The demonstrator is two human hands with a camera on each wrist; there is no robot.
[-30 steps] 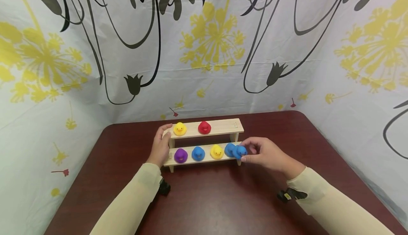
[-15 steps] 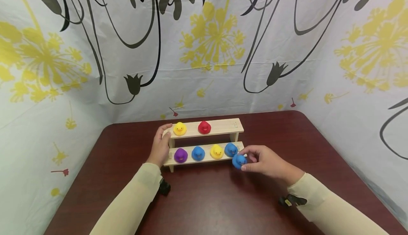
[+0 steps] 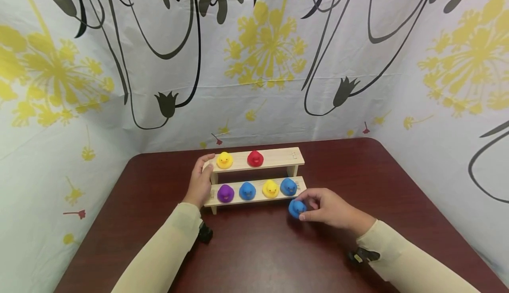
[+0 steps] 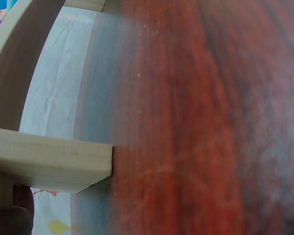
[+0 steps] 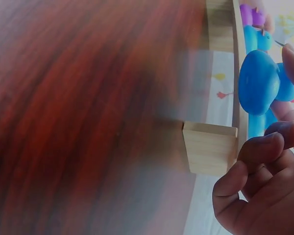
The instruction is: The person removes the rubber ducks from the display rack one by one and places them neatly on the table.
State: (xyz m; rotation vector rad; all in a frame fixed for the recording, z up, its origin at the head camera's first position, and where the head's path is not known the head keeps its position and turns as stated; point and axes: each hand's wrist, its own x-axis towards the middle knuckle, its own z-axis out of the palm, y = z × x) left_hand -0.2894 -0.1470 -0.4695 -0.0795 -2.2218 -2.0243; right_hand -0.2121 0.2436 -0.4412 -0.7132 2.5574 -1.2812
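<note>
My right hand [image 3: 328,209] pinches a blue rubber duck [image 3: 297,208] between thumb and fingers, just in front of the lower step's right end. The duck's rounded blue underside [image 5: 258,82] shows in the right wrist view. At the left, my left hand [image 3: 200,180] grips the end of a two-step wooden stand [image 3: 278,156]. On the lower step sit a purple duck [image 3: 226,193], a blue duck [image 3: 247,191], a yellow duck [image 3: 271,188] and another blue duck [image 3: 288,187]. The upper step bears a yellow duck [image 3: 224,160] and a red duck [image 3: 255,158].
The stand rests on a dark red-brown table [image 3: 254,249], its wooden leg [image 4: 54,159] close in the left wrist view. A patterned white cloth [image 3: 278,116] hangs behind and at both sides.
My right hand has drawn the blue duck off the lower step's right end, down and toward me. My left hand and the stand have stayed in place.
</note>
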